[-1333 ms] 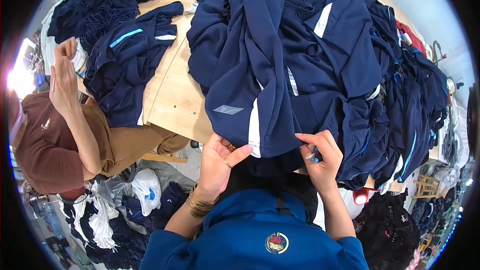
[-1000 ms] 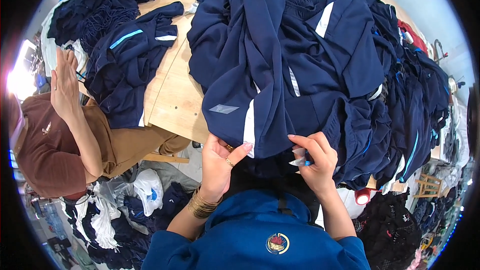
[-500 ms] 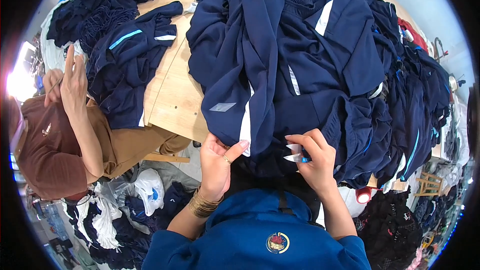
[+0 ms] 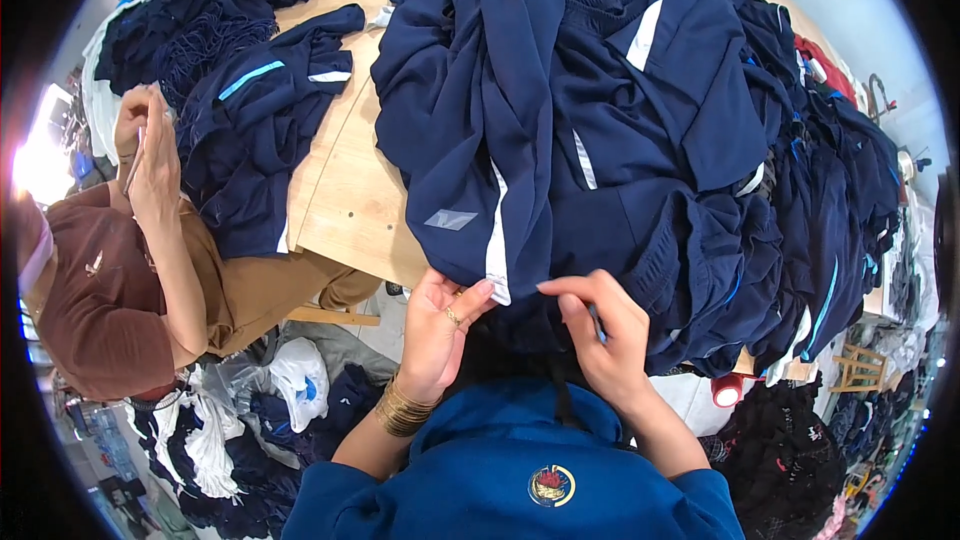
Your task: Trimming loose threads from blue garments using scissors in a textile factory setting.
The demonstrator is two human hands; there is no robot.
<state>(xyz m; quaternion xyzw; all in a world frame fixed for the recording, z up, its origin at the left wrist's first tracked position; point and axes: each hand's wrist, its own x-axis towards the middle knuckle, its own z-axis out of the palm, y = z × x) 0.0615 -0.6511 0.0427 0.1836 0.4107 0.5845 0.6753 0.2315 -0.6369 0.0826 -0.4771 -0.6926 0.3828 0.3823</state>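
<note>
My left hand (image 4: pixel 437 325) pinches the hem of navy shorts or trousers (image 4: pixel 517 130) between thumb and fingers, at the bottom end of a white side stripe (image 4: pixel 497 240). A small grey patch (image 4: pixel 452 220) lies on the cloth next to the stripe. My right hand (image 4: pixel 610 330) is curled around thread snips (image 4: pixel 599 324); only a bit of blue shows, and the blades are hidden behind the fingers. Its index finger points at the garment's lower edge, close to the pinched hem. The garment drapes over a heap of similar navy clothes.
More navy garments (image 4: pixel 810 210) pile up at the right. On the left, a co-worker in a brown shirt (image 4: pixel 100 290) sits by another navy garment (image 4: pixel 250 140). The wooden table (image 4: pixel 350 210) shows between the piles. Below stand a stool (image 4: pixel 858 368) and a white plastic bag (image 4: pixel 300 380).
My right hand has moved left toward the hem and turned, hiding the snips' blades. The left hand keeps its pinch, with the hem slightly shifted. The co-worker's hands have come together.
</note>
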